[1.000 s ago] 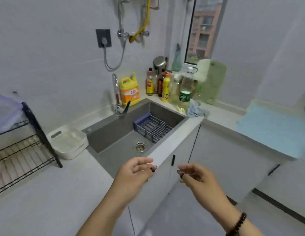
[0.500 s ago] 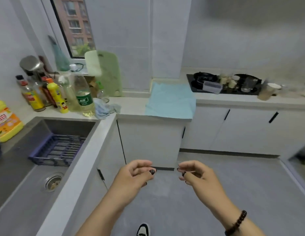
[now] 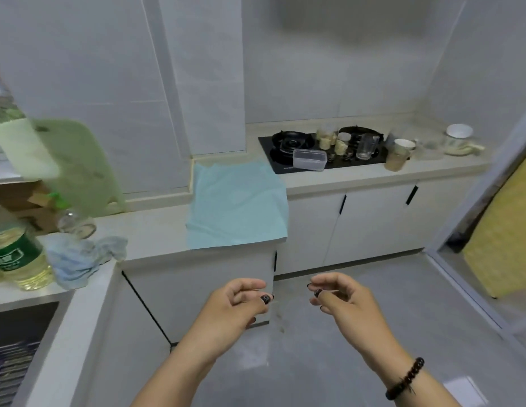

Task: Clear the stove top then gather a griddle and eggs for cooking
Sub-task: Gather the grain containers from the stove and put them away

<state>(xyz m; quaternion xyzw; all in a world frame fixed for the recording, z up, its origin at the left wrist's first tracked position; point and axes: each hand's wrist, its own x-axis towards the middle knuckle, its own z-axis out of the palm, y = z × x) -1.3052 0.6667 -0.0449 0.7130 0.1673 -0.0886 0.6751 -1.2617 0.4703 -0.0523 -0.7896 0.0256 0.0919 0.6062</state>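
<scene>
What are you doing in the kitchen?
Nothing is being held yet. The left hand and right hand hang loosely curled and empty in front of the person. Across the room the stove top is cluttered: a clear plastic container, glass jars and a glass cup sit on it.

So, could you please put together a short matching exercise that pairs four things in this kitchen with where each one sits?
Things:
1. clear plastic box
2. light blue cloth
3. white bowl
4. green cutting board

Places:
A. leaning against the wall at the left
B. on the front edge of the black stove top
C. spread over the counter corner
D. on the counter at the far right, beyond the stove

Pairs: 1-B, 2-C, 3-D, 4-A
</scene>
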